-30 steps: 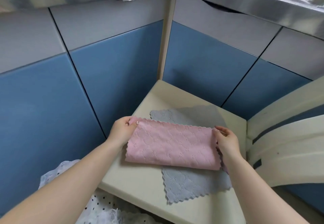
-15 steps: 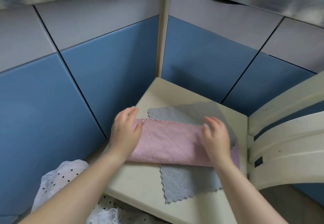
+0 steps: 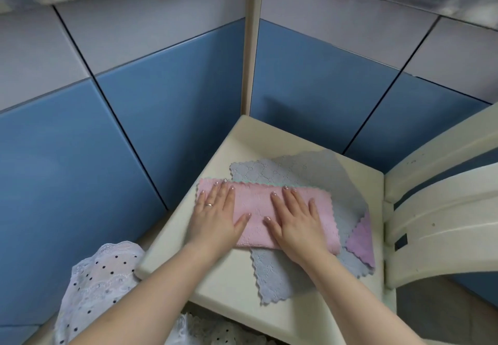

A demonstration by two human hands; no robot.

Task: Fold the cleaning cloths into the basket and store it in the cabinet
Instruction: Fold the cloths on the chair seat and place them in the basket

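A pink cloth (image 3: pixel 258 207), folded into a long strip, lies on the cream chair seat (image 3: pixel 231 288). My left hand (image 3: pixel 215 215) rests flat on its left part, fingers spread. My right hand (image 3: pixel 293 220) lies flat on its right part, palm down. Under the pink cloth is a grey cloth (image 3: pixel 280 274), spread open. A purple cloth corner (image 3: pixel 361 242) sticks out at the right. A thin mint-green edge (image 3: pixel 269 184) shows along the pink cloth's far side. No basket is in view.
Blue and grey cabinet doors (image 3: pixel 167 107) meet in a corner behind the seat. The cream chair back (image 3: pixel 444 226) curves at the right. White dotted lace fabric (image 3: pixel 102 277) lies at the lower left.
Both hands let go of the pink cloth's ends and moved onto its top. They now press it flat with spread fingers. The cloth lies flatter on the seat.
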